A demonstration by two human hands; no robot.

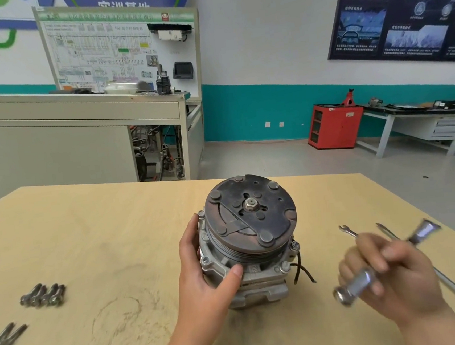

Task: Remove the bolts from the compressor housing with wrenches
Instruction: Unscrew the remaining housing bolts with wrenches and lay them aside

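Note:
The compressor (251,242) stands upright in the middle of the wooden table (88,241), its dark clutch plate facing up and its grey housing below. My left hand (205,274) grips the housing from the left side, thumb on its front flange. A bolt head (285,267) shows on the flange at the front right. My right hand (391,270) holds a silver wrench (370,278) to the right of the compressor, off the housing; the wrench is blurred.
Several removed bolts (43,295) lie at the left, with more bolts (7,336) near the left edge. A small open-end wrench (348,231) and a red-handled screwdriver (454,292) lie to the right. Black wires (302,270) hang from the compressor.

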